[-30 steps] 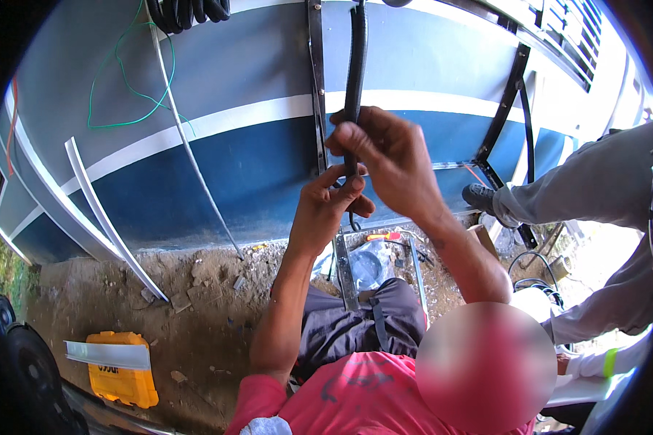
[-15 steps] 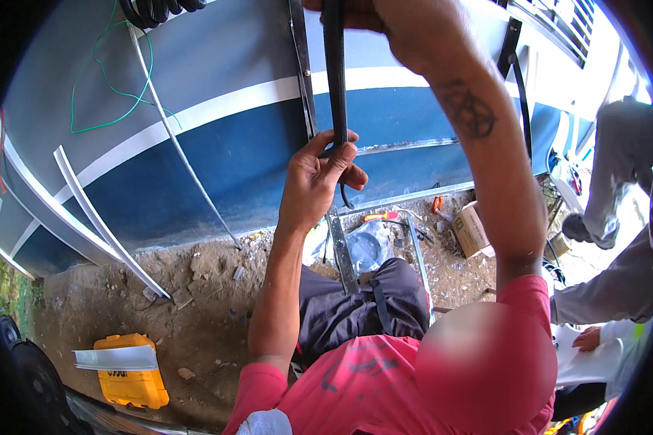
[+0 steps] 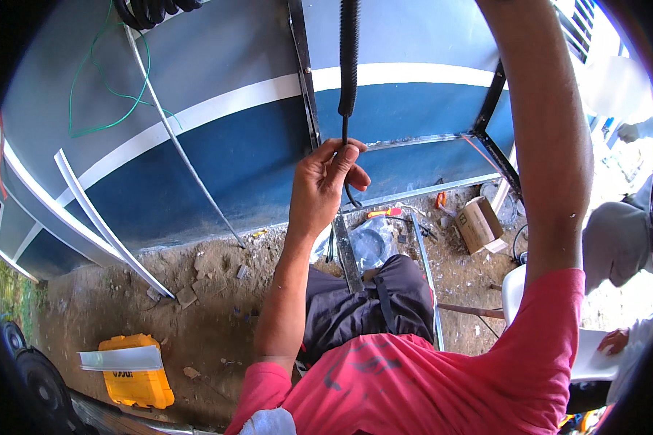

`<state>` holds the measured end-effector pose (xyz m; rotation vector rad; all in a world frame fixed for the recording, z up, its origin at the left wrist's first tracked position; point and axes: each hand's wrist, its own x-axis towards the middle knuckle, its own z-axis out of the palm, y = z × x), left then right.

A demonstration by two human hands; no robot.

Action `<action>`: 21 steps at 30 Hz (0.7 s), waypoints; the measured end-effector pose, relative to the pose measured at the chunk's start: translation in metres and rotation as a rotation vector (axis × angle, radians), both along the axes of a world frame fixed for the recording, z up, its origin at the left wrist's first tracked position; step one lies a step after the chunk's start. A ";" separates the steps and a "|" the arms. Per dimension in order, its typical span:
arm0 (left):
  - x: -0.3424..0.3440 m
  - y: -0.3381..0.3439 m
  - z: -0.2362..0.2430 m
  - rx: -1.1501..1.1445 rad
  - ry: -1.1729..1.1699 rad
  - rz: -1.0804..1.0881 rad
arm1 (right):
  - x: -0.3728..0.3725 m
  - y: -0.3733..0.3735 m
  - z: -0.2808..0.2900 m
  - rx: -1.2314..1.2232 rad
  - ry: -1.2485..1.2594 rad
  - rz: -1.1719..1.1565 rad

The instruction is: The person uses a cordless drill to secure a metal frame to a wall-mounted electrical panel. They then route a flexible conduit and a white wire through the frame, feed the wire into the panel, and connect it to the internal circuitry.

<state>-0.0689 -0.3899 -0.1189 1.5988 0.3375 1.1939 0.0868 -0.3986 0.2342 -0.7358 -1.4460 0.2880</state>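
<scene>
A black corrugated conduit (image 3: 349, 58) hangs down from the upper edge, a little right of the middle. Out of its lower end comes a thin black cable (image 3: 346, 127). My left hand (image 3: 326, 177) pinches this cable between thumb and fingers, just below the conduit's end. The cable's loose tail curls out beneath the hand. My right forearm (image 3: 548, 130) reaches up past the upper edge, so the right hand itself is hidden from view.
Before me stands a blue and grey wall with black metal posts (image 3: 305, 80). A cardboard box (image 3: 479, 226), orange-handled pliers (image 3: 441, 200) and a plastic bag (image 3: 371, 245) lie on the dirt. Left sits a yellow case (image 3: 139, 388); at right, another person's leg (image 3: 620, 243) and a white chair (image 3: 591, 355).
The conduit has gone up: its end now sits above my left hand, baring the cable. My right hand has risen out of view. The person at right has shifted.
</scene>
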 end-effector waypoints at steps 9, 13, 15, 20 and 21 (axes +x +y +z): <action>0.005 0.001 -0.006 -0.040 -0.127 -0.041 | 0.000 -0.012 -0.057 0.035 -0.062 -0.069; 0.003 0.005 0.008 0.039 -0.139 0.035 | 0.003 -0.003 -0.078 -0.008 0.052 -0.071; 0.005 0.010 0.013 0.034 -0.128 0.014 | 0.007 -0.002 -0.078 -0.061 0.112 -0.017; 0.013 0.015 0.016 0.055 -0.099 -0.032 | 0.006 0.004 -0.067 -0.013 0.169 0.055; 0.015 0.015 0.015 0.040 -0.103 -0.057 | 0.004 0.008 -0.064 0.018 0.150 0.031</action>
